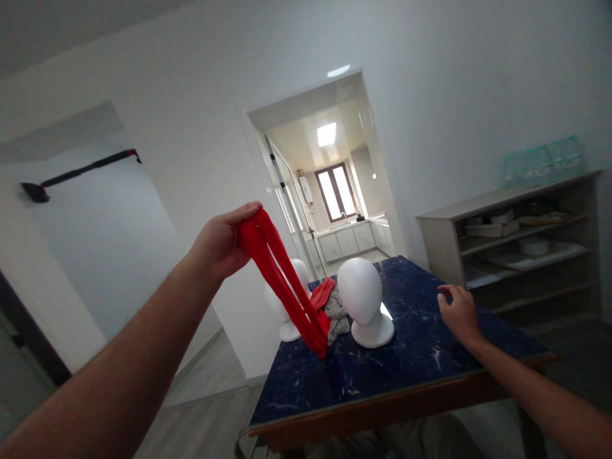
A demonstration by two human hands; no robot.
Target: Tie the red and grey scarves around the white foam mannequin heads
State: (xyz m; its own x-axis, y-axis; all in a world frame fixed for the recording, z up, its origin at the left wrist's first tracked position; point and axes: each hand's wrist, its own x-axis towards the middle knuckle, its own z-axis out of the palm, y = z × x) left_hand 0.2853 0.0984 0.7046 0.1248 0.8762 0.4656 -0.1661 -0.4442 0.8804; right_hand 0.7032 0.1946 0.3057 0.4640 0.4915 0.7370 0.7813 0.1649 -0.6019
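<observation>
My left hand (220,245) is raised at the left, its thumb and fingers closed on one end of a red fabric loop (282,274). The stretchy cloth hangs slantwise to the right, its lower end near the tabletop. Partly behind it stands a white foam mannequin head (300,275). A second foam head (361,293) stands upright on its base to the right. Between the heads lie a coral-red cloth (323,293) and a crumpled grey cloth (337,312). Over the table's right side, my right hand (459,313) holds nothing, fingers loosely bent and apart from the thumb.
Both heads stand on a dark blue marbled table (406,376) with a wooden edge. At the right, an open shelf unit (440,236) carries papers and boxes, with bottled water (545,162) on top. A doorway behind leads into a kitchen (342,239).
</observation>
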